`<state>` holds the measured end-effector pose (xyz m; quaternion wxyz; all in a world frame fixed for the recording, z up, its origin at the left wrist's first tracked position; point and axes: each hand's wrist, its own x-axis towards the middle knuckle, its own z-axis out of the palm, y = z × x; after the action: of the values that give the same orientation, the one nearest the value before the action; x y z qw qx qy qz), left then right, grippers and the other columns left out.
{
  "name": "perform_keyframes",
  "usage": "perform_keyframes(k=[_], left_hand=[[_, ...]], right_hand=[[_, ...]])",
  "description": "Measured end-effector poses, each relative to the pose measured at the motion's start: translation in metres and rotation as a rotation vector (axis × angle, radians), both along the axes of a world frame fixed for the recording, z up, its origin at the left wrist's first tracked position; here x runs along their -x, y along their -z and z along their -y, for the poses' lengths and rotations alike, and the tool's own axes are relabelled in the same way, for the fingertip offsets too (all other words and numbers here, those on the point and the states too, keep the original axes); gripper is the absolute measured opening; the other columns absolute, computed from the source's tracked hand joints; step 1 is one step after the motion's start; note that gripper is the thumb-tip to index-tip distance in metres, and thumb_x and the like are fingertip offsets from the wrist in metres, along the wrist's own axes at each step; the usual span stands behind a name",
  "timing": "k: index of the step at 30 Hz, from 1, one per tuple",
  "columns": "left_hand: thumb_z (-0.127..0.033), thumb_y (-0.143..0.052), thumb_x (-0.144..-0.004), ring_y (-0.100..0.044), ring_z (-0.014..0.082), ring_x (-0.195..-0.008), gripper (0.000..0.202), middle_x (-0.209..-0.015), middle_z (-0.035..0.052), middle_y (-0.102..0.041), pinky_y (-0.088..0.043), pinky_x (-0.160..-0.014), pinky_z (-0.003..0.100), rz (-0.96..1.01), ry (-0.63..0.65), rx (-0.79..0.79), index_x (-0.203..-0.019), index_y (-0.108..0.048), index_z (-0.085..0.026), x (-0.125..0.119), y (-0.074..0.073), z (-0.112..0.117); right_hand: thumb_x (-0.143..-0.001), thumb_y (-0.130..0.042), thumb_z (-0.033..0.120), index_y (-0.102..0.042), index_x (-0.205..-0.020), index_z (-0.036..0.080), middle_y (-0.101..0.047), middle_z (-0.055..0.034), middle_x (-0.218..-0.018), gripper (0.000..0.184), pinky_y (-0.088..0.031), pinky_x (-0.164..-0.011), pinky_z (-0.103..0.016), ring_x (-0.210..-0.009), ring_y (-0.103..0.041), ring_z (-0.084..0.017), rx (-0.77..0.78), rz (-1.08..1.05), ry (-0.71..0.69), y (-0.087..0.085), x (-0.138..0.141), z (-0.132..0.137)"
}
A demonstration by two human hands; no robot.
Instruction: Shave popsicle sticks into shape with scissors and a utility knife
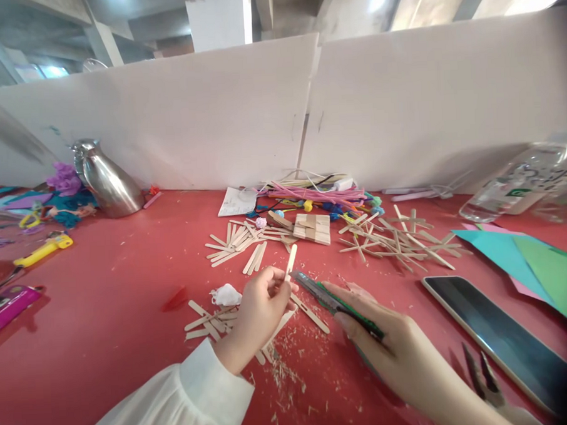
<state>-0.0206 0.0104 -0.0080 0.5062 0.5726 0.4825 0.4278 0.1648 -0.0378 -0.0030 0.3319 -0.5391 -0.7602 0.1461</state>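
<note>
Between the fingers of my left hand (265, 307) a wooden craft stick (292, 258) stands nearly upright. My right hand (387, 333) is wrapped round a green and black utility knife (337, 303), its blade (304, 281) touching or very close to the held stick. Below the hands lies a craft stick with a slot (311, 314) cut in it, and wood shavings (288, 369) are scattered on the red tabletop (115, 345). More craft sticks (206, 322) lie under and beside my left wrist, next to a crumpled white piece (226, 295).
Farther back are loose sticks (238, 239), a bundle of sticks (312, 229), a stick lattice (402, 238) and pink pipe cleaners (311, 192). A phone (495, 335) and pliers (483, 376) lie right, near a water bottle (508, 187). A steel jug (108, 179) and yellow glue gun (43, 249) stand left.
</note>
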Motion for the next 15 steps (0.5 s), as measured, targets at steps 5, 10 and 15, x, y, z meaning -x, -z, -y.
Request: perform_keyframes(k=[5, 10, 15], left_hand=[[-0.029, -0.051, -0.083, -0.059, 0.0084, -0.054, 0.015, -0.077, 0.0025, -0.062, -0.047, -0.054, 0.021, 0.011, 0.001, 0.001, -0.076, -0.050, -0.016, 0.0001, 0.0052, -0.0012], [-0.028, -0.049, -0.084, -0.059, 0.0095, -0.055, 0.014, -0.073, 0.0016, -0.062, -0.047, -0.056, 0.022, -0.047, -0.018, -0.059, -0.075, -0.051, -0.016, 0.0008, 0.0032, -0.0004], [-0.029, -0.050, -0.084, -0.058, 0.0101, -0.056, 0.016, -0.071, 0.0017, -0.062, -0.046, -0.057, 0.022, -0.059, -0.003, -0.051, -0.073, -0.050, -0.016, 0.0009, -0.0015, 0.0023]], right_hand=[[-0.088, -0.042, 0.031, -0.057, -0.121, 0.022, -0.066, -0.0075, -0.113, 0.037, -0.051, -0.085, -0.037, -0.104, -0.061, -0.022, -0.007, 0.010, 0.029, 0.0032, -0.0009, 0.0001], [-0.087, -0.043, 0.031, -0.059, -0.118, 0.022, -0.068, -0.0077, -0.109, 0.036, -0.052, -0.083, -0.037, -0.100, -0.063, -0.022, -0.019, 0.009, 0.016, -0.0011, 0.0003, -0.0011], [-0.087, -0.044, 0.031, -0.058, -0.120, 0.022, -0.068, -0.0068, -0.109, 0.038, -0.053, -0.082, -0.035, -0.100, -0.063, -0.021, -0.002, 0.024, 0.017, -0.0038, 0.0014, 0.0001]])
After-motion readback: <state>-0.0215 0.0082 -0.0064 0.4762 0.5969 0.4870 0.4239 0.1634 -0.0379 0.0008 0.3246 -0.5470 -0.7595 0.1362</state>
